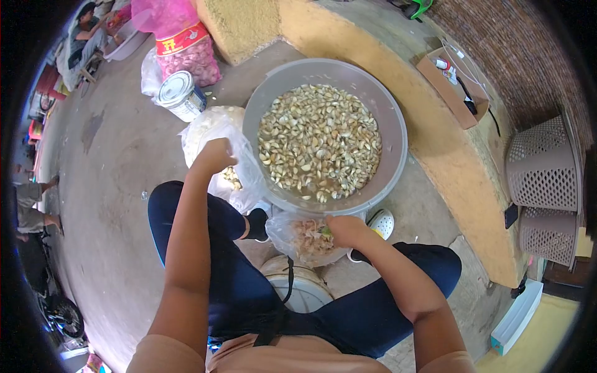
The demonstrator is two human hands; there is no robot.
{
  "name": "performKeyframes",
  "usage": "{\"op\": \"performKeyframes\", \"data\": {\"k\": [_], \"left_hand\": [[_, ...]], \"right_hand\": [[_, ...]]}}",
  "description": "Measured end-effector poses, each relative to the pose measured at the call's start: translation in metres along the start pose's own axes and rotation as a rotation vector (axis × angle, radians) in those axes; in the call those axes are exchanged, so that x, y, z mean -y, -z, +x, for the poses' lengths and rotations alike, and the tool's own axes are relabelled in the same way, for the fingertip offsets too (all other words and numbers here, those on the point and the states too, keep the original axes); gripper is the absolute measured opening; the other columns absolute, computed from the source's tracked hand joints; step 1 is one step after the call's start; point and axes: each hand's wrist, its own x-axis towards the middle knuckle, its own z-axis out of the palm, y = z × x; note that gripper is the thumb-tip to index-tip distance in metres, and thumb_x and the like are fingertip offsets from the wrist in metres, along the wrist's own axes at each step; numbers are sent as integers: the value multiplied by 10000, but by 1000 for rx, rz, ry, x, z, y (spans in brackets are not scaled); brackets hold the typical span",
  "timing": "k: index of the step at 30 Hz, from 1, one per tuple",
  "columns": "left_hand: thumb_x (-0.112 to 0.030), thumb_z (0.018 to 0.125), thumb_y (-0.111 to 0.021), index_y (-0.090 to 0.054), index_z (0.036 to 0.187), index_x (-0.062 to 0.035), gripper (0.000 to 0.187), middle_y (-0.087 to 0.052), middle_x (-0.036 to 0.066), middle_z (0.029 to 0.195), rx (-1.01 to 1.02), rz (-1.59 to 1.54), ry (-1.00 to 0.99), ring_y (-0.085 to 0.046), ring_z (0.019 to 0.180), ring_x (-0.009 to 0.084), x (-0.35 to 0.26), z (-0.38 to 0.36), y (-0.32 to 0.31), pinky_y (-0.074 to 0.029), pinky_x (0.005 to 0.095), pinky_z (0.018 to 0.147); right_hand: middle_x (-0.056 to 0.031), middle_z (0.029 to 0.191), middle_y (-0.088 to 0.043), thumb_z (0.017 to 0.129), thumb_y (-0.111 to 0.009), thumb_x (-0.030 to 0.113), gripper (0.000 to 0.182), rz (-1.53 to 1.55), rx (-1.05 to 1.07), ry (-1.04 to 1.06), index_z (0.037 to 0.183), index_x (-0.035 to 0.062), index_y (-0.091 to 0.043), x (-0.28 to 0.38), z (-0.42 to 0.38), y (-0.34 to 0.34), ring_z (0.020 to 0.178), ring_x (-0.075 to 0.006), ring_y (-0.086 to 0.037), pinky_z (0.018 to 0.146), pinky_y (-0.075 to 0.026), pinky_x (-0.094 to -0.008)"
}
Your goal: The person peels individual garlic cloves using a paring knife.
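Observation:
A large grey tub [398,124] holds many unpeeled garlic cloves [320,137] in cloudy water. To its left, my left hand [216,155] is over a clear plastic bag [239,140] with pale peeled cloves [231,178] inside. Its fingers are curled in, and whatever they hold is hidden. My right hand [349,231] is closed just below the tub's near rim, beside another clear bag [280,225] full of brownish garlic skins [311,239]. Something small and green [325,231] shows at its fingertips; I cannot tell what it is.
A lidded pail [181,96] and a pink mesh sack of garlic [189,59] stand at upper left. A yellow ledge [435,168] curves behind the tub, bearing a cardboard box [451,87]. Perforated baskets [544,165] are at right. Another person [87,34] sits far left.

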Motion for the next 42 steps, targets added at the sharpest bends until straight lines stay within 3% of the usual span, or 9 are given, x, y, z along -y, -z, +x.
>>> {"op": "performKeyframes", "data": {"k": [3, 4, 7, 16, 22, 30, 36, 39, 42], "left_hand": [[-225, 726, -571, -553, 828, -19, 231, -540, 54, 635, 163, -946, 148, -519, 558, 119, -54, -2, 7, -405, 257, 418], [-182, 782, -511, -530, 874, -51, 161, -491, 0, 648, 224, -1193, 184, -436, 493, 67, -76, -5, 9, -287, 190, 333], [-172, 813, -432, -522, 858, 25, 222, -556, 88, 703, 605, -1716, 303, -550, 552, 123, -101, 3, -15, -319, 168, 296], [-136, 773, -411, -493, 912, 69, 261, -551, 225, 963, 738, -1943, 266, -609, 866, 252, -185, -4, -12, -384, 186, 316], [-190, 841, -370, -495, 914, 33, 266, -569, 186, 923, 774, -1954, 67, -609, 865, 230, -202, 7, -18, -382, 184, 330], [-359, 913, -252, -498, 874, -29, 413, -587, 136, 850, 659, -1820, 147, -619, 745, 188, -217, 9, -23, -342, 185, 336], [-407, 913, -237, -503, 869, -50, 448, -560, 78, 661, 697, -1577, 43, -530, 505, 122, -223, 12, -39, -333, 189, 334], [-451, 906, -242, -507, 857, -56, 477, -532, 61, 593, 639, -1420, 34, -462, 420, 86, -233, 7, -34, -323, 188, 304], [-462, 905, -247, -507, 835, -58, 486, -521, 51, 568, 594, -1354, 53, -429, 382, 75, -241, 2, -29, -317, 189, 288]], "right_hand": [[-174, 844, -612, 678, -623, 268, 366, 33, 36, -12, 936, 17, -557, 4, -3, 5, 837, -316, -587, 699, -472, -410], [-174, 844, -612, 677, -630, 293, 378, 43, 47, -22, 930, 19, -566, 7, -5, 9, 838, -316, -586, 702, -472, -407], [-170, 841, -614, 665, -643, 358, 402, 17, 60, -37, 895, 31, -601, 9, -7, 14, 815, -313, -593, 686, -476, -406], [-154, 843, -617, 656, -614, 186, 259, -3, -33, -107, 869, 39, -619, 7, 0, 1, 802, -311, -599, 679, -483, -395], [-157, 883, -606, 658, -591, 156, 262, 113, -114, -55, 894, 43, -574, -13, -14, 18, 855, -323, -580, 713, -468, -398], [-165, 836, -607, 720, -568, 218, 237, 290, -672, -529, 861, 27, -571, -48, -53, 93, 785, -325, -587, 687, -464, -391], [-153, 805, -589, 723, -632, 227, 284, 807, -966, 17, 897, 8, -585, -30, -56, 110, 718, -290, -585, 648, -447, -332], [-52, 814, -582, 733, -644, 151, 257, 783, -929, 8, 943, 15, -586, -36, -42, 103, 715, -116, -540, 637, -429, -260], [-55, 787, -584, 727, -653, 160, 267, 738, -887, 6, 924, -4, -578, -39, -40, 104, 716, -122, -544, 649, -433, -259]]}}
